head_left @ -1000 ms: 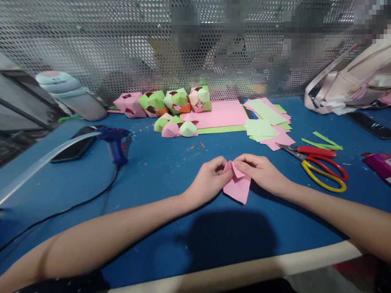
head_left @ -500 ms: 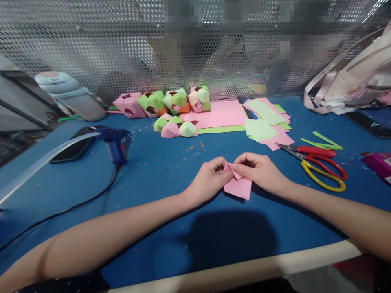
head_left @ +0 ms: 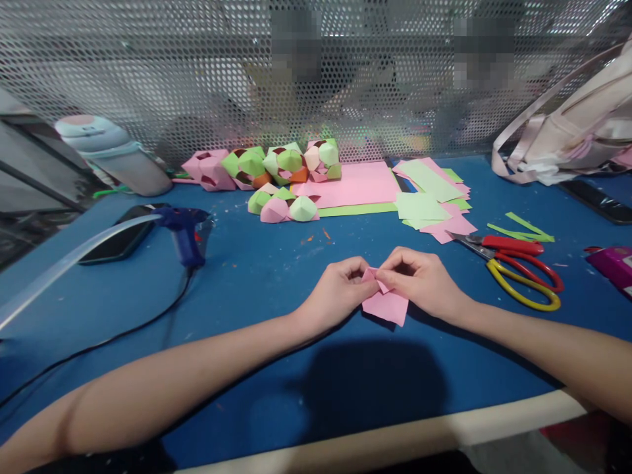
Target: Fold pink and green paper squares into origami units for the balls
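Observation:
A small pink paper piece (head_left: 386, 307) is held up between both hands, just above the blue table (head_left: 237, 276). Its top edge is folded down into a small flap. My left hand (head_left: 342, 289) pinches its left side between thumb and curled fingers. From the other side, my right hand (head_left: 423, 282) grips the folded flap, thumb on top. The fingers behind the paper are partly hidden. Beyond the hands, a stack of cut pink and green paper (head_left: 423, 207) lies at the right, next to a large pink sheet (head_left: 360, 184).
Folded pink and green paper shapes (head_left: 286, 163) line the back by a perforated metal screen (head_left: 197, 79). Scissors (head_left: 523, 283) and red-handled pliers (head_left: 513, 245) lie right. A blue glue gun (head_left: 185, 237), a phone (head_left: 121, 238) and a bottle (head_left: 118, 155) are left; a bag (head_left: 567, 141) is back right.
My right thumb has pressed further down and left over the pink paper's flap, which now shows less. The paper's lower edge has swung slightly right. My left hand has hardly moved.

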`<state>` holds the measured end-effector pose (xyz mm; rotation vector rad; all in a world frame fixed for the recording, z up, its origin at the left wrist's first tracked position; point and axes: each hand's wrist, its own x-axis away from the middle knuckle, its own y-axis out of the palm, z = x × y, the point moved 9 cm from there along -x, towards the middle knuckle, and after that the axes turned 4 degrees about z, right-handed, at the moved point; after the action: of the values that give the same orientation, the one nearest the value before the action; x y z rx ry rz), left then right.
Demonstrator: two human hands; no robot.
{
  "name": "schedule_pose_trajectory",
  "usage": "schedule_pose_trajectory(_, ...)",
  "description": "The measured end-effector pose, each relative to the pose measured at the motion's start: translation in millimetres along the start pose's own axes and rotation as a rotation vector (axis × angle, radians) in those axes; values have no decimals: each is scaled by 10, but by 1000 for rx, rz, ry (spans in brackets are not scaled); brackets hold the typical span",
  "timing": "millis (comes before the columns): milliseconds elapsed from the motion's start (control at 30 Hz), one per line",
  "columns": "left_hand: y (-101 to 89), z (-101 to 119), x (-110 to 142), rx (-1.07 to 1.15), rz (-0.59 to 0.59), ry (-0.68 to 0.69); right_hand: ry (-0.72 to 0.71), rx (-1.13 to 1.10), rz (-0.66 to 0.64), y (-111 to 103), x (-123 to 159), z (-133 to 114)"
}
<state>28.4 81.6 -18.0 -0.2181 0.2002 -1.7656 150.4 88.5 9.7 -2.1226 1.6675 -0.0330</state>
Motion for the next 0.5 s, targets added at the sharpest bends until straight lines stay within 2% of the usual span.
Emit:
schedule_pose_trajectory(167, 50, 5, 22, 108, -99, -81, -82, 35, 43, -51, 9, -66)
schedule_pose_trajectory(300, 51, 44, 25, 151, -175, -68, -106, 53, 47, -70, 7, -76)
schedule_pose_trajectory(500, -30, 52, 2, -61, -120, -3, -160, 86, 28, -58, 26, -115)
